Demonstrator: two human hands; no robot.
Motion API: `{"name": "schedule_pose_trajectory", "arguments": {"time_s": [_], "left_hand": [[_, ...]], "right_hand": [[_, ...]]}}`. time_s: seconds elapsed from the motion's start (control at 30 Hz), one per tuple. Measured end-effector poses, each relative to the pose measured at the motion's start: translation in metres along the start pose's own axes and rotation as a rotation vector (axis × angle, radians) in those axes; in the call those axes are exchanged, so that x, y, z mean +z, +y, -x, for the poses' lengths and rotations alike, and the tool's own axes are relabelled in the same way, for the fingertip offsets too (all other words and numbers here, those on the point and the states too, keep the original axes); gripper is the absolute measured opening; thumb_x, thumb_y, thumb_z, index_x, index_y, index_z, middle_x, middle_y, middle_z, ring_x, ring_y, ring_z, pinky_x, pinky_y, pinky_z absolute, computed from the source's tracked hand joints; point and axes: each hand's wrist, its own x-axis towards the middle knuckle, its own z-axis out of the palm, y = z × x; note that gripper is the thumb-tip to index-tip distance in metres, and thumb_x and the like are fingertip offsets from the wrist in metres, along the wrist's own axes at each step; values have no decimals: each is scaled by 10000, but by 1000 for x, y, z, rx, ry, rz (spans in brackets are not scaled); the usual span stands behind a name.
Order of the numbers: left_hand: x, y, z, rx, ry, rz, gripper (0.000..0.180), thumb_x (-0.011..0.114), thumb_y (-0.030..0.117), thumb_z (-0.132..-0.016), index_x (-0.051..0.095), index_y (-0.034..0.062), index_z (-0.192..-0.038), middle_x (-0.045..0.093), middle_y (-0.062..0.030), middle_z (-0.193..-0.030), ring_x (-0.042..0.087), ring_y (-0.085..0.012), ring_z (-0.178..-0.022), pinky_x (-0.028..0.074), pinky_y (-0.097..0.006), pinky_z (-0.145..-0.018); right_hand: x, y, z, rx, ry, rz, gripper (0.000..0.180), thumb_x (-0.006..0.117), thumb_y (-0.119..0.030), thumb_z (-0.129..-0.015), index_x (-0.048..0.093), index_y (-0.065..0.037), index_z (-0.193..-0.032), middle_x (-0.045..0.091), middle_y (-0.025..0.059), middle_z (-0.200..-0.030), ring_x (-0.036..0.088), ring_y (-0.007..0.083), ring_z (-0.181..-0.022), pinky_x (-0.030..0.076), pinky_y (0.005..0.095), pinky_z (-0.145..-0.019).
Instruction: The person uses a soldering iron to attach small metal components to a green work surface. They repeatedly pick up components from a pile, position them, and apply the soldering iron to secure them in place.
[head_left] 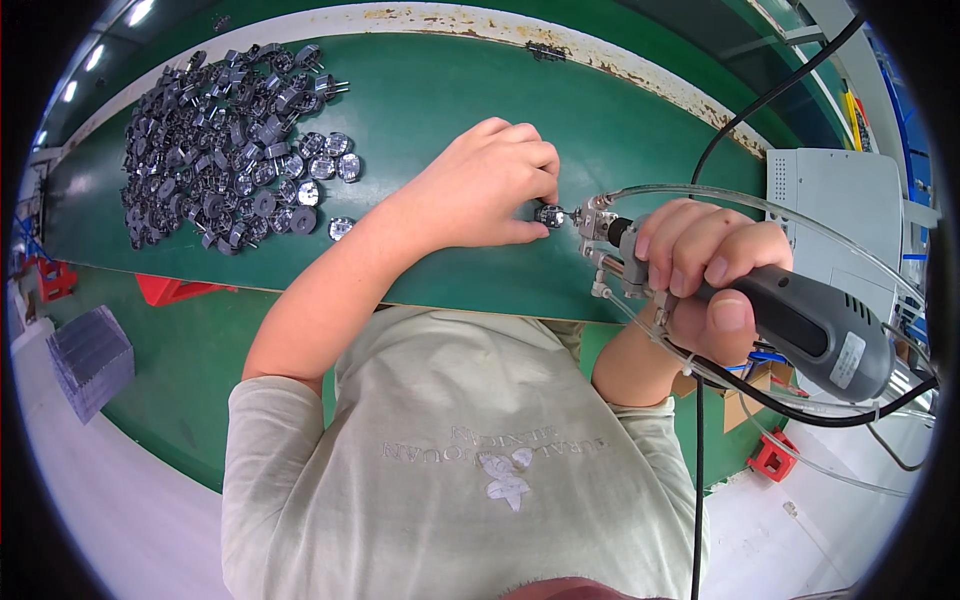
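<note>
My left hand (495, 185) is closed in a pinch over the green tabletop, its thumb and fingertips on a small dark plug part (549, 215). My right hand (715, 265) wraps round a grey and black electric screwdriver (825, 330), held sideways. Its metal nose (593, 218), with clear hoses attached, points left and meets the plug part or comes very close to it. A screw at the tip is too small to make out. To the left lies a big pile of similar dark plug parts (215, 150), some with metal pins showing.
Toward the right a light grey machine box (835, 195) stands beside the green table (420, 90). A clear hose (800, 212) and a black cable (760, 105) run near my right hand. One loose plug part (341, 228) lies near my left forearm. A grey crate (92, 362) sits lower left.
</note>
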Motion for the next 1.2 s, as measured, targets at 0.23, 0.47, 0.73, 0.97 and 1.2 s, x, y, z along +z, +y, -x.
{"name": "schedule_pose_trajectory", "arguments": {"time_s": [0.23, 0.47, 0.73, 0.97, 1.2], "left_hand": [[3, -1, 0, 9, 0, 21, 233, 853, 238, -724, 744, 86, -864, 668, 7, -965, 618, -212, -1025, 461, -376, -919], [2, -1, 0, 5, 0, 45, 228, 852, 230, -710, 751, 87, -855, 674, 2, -951, 621, -215, -1022, 461, -374, -928], [-1, -1, 2, -34, 33, 27, 321, 849, 300, -733, 756, 100, -966, 676, -12, -1030, 619, -228, -1040, 458, -377, -950], [11, 2, -1, 104, 297, 222, 328, 819, 289, -810, 735, 94, -1059, 696, -19, -1108, 634, -234, -1058, 472, -394, -957], [9, 6, -3, 183, 433, 293, 197, 803, 228, -835, 726, 90, -953, 725, -16, -987, 661, -238, -937, 490, -381, -892]], "right_hand": [[14, -2, -6, 55, -6, 166, 198, 665, -171, -906, 501, -60, -913, 555, 67, -671, 548, 192, -560, 515, 394, -593], [17, 12, -5, -11, -79, 99, 246, 753, 5, -775, 551, -29, -912, 609, 84, -711, 571, 188, -596, 487, 329, -568], [-24, -48, -16, -117, 33, -90, 346, 586, -431, -990, 548, -87, -1011, 581, 46, -756, 565, 188, -633, 460, 383, -653], [-25, -49, -20, -59, 63, -246, 387, 597, -481, -983, 562, -96, -983, 593, 46, -762, 567, 191, -645, 433, 370, -679], [-16, -41, -30, -9, 48, -282, 445, 602, -532, -979, 599, -87, -992, 602, 48, -776, 583, 199, -673, 429, 372, -700]]}}
